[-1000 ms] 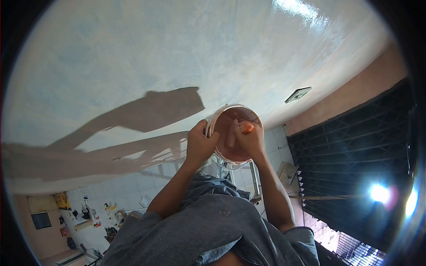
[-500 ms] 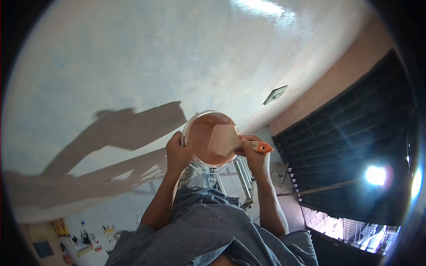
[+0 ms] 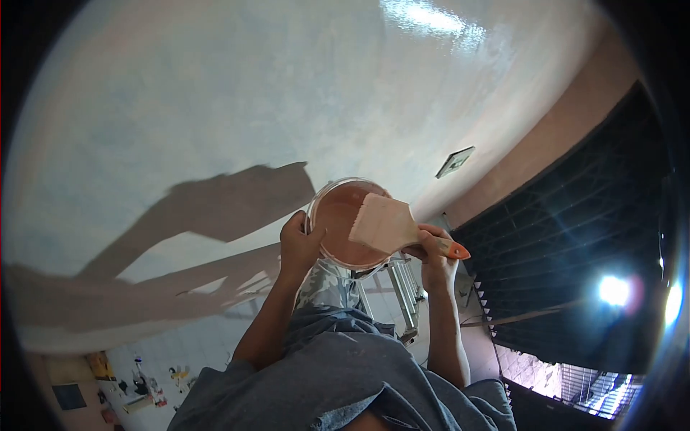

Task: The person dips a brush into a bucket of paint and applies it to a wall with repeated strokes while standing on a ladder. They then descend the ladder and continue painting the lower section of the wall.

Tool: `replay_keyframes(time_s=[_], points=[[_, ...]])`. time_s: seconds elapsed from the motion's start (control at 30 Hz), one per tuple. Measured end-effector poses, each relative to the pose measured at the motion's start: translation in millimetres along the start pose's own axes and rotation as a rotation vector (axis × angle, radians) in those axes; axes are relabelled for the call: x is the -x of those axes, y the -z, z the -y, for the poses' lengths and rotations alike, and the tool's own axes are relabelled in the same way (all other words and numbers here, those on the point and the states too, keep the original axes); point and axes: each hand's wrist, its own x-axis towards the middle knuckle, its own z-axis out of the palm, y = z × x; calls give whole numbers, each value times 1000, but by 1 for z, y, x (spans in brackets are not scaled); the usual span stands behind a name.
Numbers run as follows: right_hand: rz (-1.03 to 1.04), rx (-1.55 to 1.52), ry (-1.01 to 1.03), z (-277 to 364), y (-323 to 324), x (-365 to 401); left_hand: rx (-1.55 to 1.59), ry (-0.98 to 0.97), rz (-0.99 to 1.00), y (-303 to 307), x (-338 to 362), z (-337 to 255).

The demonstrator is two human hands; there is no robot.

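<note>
Since a second ago the brush (image 3: pixel 383 223) has come up out of the paint tub (image 3: pixel 323 192) and now lies across its mouth with coated bristles, so the dip looks done. Right hand (image 3: pixel 433 253) is clenched on the orange handle; left hand (image 3: pixel 297 244) grasps the tub's rim, in front of the chest. No legible writing or labels.

My bucket (image 3: pixel 338 226): clear rim, terracotta paint inside. My brush (image 3: pixel 388 224): pale pinkish bristles, orange handle tip. Wall (image 3: pixel 287 93): whitish-blue, brown painted strokes. My shirt (image 3: pixel 338 373): grey.
</note>
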Motion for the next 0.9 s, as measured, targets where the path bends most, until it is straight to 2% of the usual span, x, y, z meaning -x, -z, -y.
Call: replay_keyframes(time_s=[0.17,0.27,0.3,0.33,0.37,0.4,0.47,0.53,0.63,0.7,0.77,0.9], points=[[28,-165,0,-16,10,-1,79,60,-5,2,0,0],[-3,-262,10,-30,14,0,-138,-70,-70,9,-3,23],[5,-282,28,-30,11,2,-135,-23,-82,10,1,15],[-2,-342,47,-33,8,1,-259,-96,-97,13,0,22],[10,-381,89,-29,1,-5,-204,-77,-80,11,-1,19],[16,-431,110,-20,-8,-6,-238,-160,-88,12,-3,29],[91,-443,177,11,-32,-15,42,45,-55,6,0,32],[142,-489,296,39,-62,-34,60,82,-38,6,2,27],[279,-524,517,106,-117,-58,-11,-6,-56,5,-4,48],[341,-537,643,161,-161,-68,20,-37,-63,3,1,33],[374,-642,728,212,-205,-76,88,61,-55,4,13,16],[535,-802,939,307,-281,-78,36,-50,-76,1,-11,56]])
